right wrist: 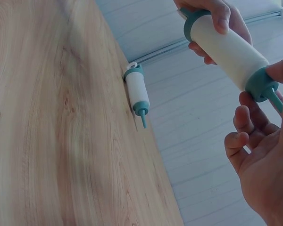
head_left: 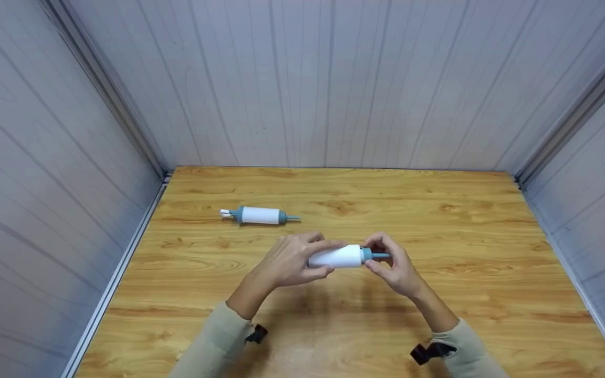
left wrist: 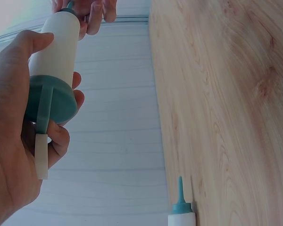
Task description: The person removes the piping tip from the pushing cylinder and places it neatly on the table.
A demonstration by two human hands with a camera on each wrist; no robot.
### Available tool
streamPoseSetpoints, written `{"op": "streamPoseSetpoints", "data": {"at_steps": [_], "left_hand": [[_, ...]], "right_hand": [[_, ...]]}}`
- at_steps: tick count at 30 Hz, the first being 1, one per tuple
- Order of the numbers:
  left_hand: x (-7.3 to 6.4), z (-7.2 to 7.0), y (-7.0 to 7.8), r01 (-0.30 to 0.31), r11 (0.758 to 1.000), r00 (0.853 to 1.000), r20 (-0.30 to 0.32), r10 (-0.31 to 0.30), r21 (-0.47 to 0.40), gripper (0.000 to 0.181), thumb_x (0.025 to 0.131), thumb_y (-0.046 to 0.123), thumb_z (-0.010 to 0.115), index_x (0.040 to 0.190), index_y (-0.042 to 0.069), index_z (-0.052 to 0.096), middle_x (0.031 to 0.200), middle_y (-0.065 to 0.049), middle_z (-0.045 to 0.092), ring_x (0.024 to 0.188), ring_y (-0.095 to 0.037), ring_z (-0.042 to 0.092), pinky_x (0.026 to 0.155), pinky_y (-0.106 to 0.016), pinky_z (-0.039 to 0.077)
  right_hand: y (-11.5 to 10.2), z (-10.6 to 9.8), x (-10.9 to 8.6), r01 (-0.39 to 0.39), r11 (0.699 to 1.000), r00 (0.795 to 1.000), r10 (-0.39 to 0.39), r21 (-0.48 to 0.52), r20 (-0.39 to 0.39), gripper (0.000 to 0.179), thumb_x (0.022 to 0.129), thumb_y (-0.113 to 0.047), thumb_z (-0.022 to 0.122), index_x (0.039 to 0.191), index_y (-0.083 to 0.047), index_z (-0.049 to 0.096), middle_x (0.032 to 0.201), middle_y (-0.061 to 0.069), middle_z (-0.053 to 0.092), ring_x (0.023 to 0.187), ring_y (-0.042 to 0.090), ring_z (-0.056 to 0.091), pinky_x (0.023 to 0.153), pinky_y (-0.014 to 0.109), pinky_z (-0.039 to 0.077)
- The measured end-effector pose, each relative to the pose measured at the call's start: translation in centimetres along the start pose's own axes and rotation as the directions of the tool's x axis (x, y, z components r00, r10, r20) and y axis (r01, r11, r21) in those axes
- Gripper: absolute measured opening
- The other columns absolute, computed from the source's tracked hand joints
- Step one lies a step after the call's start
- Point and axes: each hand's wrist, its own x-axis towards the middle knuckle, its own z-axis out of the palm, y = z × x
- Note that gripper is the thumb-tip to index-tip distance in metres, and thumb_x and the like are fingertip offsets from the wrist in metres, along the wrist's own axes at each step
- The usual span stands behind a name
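A white cylindrical bottle (head_left: 338, 256) with teal ends is held sideways between both hands above the table. My left hand (head_left: 296, 258) grips its white body near the wide teal base (left wrist: 53, 100), from which a teal bar with a white end piece (left wrist: 41, 157) sticks out. With thumb and fingers, my right hand (head_left: 394, 268) pinches the teal nozzle cap (right wrist: 261, 84) at the other end. The thin nozzle tip points toward the right palm. A second, matching bottle (head_left: 260, 216) lies on its side farther back and to the left, its nozzle facing right.
The wood-grain table (head_left: 439, 220) is bounded by a pale panel wall (head_left: 302, 94) at the back. Similar side walls (head_left: 34, 210) with metal edge strips stand left and right. Both sleeves carry a black wrist mount (head_left: 431, 353).
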Motion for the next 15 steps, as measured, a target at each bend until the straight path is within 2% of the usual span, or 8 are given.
{"op": "streamPoseSetpoints", "data": {"at_steps": [4, 10, 15], "left_hand": [[0.06, 0.00, -0.05, -0.005, 1.000, 1.000, -0.004, 0.005, -0.012, 0.050, 0.102, 0.041, 0.078, 0.151, 0.030, 0.073, 0.116, -0.008, 0.081, 0.083, -0.020, 0.075, 0.068, -0.032, 0.059], [0.23, -0.15, 0.09, -0.015, 1.000, 1.000, -0.010, 0.014, -0.011, 0.049, 0.101, 0.041, 0.079, 0.149, 0.030, 0.073, 0.116, -0.007, 0.082, 0.081, -0.019, 0.074, 0.067, -0.030, 0.057], [0.31, -0.22, 0.18, -0.012, 1.000, 1.000, -0.004, 0.012, -0.011, 0.049, 0.101, 0.041, 0.079, 0.148, 0.030, 0.073, 0.116, -0.006, 0.082, 0.082, -0.020, 0.074, 0.068, -0.031, 0.057]], "right_hand": [[-0.01, -0.11, -0.03, -0.005, 1.000, 1.000, 0.005, 0.004, 0.002, 0.030, 0.097, 0.014, 0.064, 0.126, 0.013, 0.058, 0.121, -0.016, 0.068, 0.102, 0.003, 0.069, 0.080, 0.023, 0.061], [0.19, -0.31, 0.08, -0.004, 0.994, 0.999, 0.000, 0.108, 0.039, 0.025, 0.101, 0.016, 0.052, 0.125, 0.015, 0.054, 0.104, -0.012, 0.069, 0.083, 0.000, 0.063, 0.064, 0.023, 0.053], [0.32, -0.38, 0.09, -0.002, 0.991, 0.999, -0.004, 0.136, 0.045, 0.019, 0.102, 0.017, 0.051, 0.122, 0.014, 0.054, 0.102, -0.012, 0.070, 0.084, 0.002, 0.067, 0.062, 0.027, 0.053]]}}
